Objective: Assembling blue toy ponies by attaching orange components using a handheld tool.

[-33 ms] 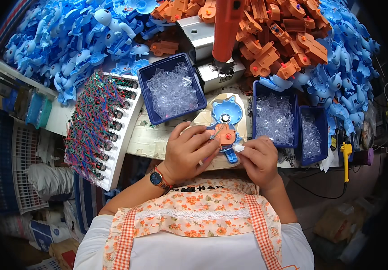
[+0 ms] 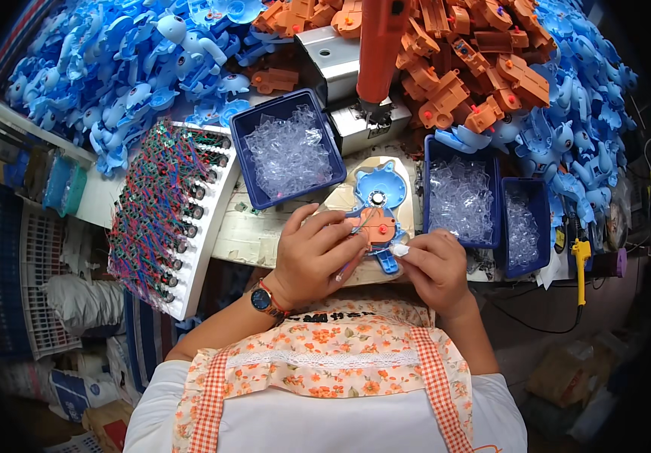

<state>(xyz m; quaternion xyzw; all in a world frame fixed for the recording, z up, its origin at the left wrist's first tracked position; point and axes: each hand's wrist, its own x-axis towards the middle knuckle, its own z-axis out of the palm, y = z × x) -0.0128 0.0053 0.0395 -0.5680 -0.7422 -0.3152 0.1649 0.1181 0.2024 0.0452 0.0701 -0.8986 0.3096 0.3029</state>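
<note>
A blue plastic toy shell (image 2: 381, 186) lies open side up in a pale fixture (image 2: 406, 208), with a round silver and white part at its middle. An orange plastic housing (image 2: 377, 229) with a red knob sits in its lower half, and thin wires cross it. My left hand (image 2: 314, 253) curls its fingers over the housing's left side; a thin pinkish thing, perhaps wire, shows beneath its fingers. My right hand (image 2: 440, 270) is pinched at the shell's lower right. Something small and white (image 2: 400, 250) shows at its fingertips; whether it is held or worn I cannot tell.
Blue bins of clear plastic pieces stand left (image 2: 269, 198) and right (image 2: 431, 219), with a smaller bin (image 2: 527, 264) beyond. A white tray (image 2: 208, 249) carries wired parts. An orange upright tool (image 2: 378, 57) stands behind the fixture. Blue shells (image 2: 125, 75) and orange housings (image 2: 446, 98) are heaped behind.
My left fingers have shifted very slightly over the thin pinkish thing. Everything else looks the same.
</note>
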